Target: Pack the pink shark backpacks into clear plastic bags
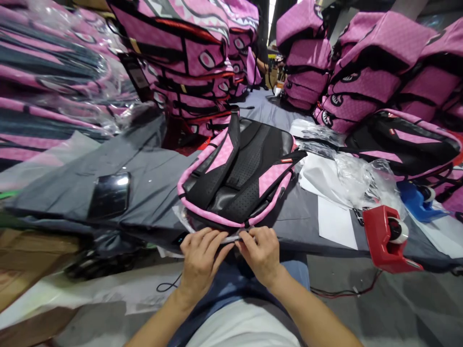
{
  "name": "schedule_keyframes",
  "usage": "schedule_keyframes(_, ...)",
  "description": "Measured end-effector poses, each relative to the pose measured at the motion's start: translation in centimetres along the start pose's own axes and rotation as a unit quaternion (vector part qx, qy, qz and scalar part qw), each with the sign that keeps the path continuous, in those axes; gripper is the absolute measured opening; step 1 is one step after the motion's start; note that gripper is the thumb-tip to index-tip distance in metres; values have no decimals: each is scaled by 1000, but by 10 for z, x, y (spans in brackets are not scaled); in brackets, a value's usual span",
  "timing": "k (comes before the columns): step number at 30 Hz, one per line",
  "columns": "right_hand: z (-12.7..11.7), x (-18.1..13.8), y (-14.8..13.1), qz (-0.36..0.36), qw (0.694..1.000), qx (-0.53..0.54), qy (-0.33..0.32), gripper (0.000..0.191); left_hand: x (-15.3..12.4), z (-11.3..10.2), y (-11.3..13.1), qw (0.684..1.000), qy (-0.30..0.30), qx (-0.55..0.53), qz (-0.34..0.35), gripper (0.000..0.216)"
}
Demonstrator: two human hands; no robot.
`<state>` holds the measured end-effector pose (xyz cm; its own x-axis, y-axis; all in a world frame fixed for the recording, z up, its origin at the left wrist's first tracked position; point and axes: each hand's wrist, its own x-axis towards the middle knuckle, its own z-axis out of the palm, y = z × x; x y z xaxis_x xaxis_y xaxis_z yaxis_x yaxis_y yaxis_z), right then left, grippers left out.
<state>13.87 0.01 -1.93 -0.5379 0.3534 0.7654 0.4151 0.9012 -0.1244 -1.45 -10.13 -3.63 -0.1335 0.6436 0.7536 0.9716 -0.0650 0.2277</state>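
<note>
A pink and black backpack (249,159) lies on the grey-covered table with its straps and back panel facing up. Clear plastic, which looks like a bag (231,238), shows along the backpack's near end, by the table's front edge. My left hand (202,256) pinches the edge of this plastic between thumb and fingers. Close beside it, my right hand (262,251) also has its fingers closed on the plastic edge. How far the plastic runs under the backpack is hidden.
A phone (110,194) lies to the left. On the right are a red tape dispenser (379,236), a blue tape dispenser (415,200), paper sheets (336,224) and crumpled plastic (361,178). Stacked pink backpacks (181,62) stand behind; wrapped ones (50,86) are piled at left.
</note>
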Motion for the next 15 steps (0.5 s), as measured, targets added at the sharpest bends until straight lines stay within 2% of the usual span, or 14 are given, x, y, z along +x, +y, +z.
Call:
schedule_keyframes(3,15,9,0,16,1000,1,15,22,16,9,-4,996,-34,-70,-37,21)
schedule_keyframes(7,19,10,2,45,996,17,75,11,22,12,-6,983,-82,-128,-107,39)
schedule_keyframes(9,19,6,0,-2,995,41,92,10,24,10,-6,978,-106,-125,-130,48)
schedule_keyframes(12,17,-3,-4,-94,993,55,44,16,26,8,-2,969,-144,-122,-157,57)
schedule_keyframes(15,14,-15,0,-92,995,12,40,19,21,9,6,967,-165,-131,-143,53)
